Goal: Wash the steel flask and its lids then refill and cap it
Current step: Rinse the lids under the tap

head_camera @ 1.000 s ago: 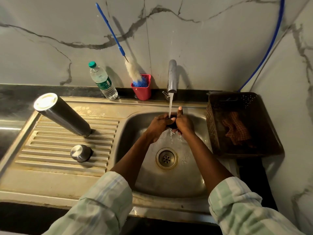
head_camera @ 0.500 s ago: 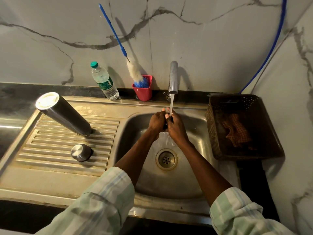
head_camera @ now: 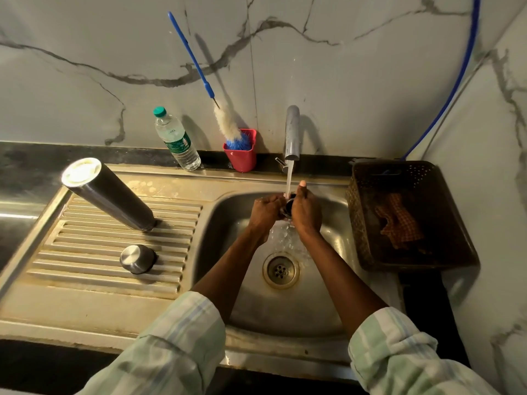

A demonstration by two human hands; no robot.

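I hold a small dark lid under the tap, over the sink; my left hand and right hand curl round it. Left of the sink, the steel flask and a steel cap stand on the drainboard.

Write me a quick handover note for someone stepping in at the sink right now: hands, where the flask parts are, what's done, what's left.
Left hand and right hand: both grip a small dark lid under the running tap, over the sink.
Steel flask: upside down on the drainboard, base up.
Steel cap: upside down on the drainboard, in front of the flask, apart from it.
Done: flask and cap set out to drain, it seems.
Left: finish rinsing the small lid, refill the flask, fit both lids.
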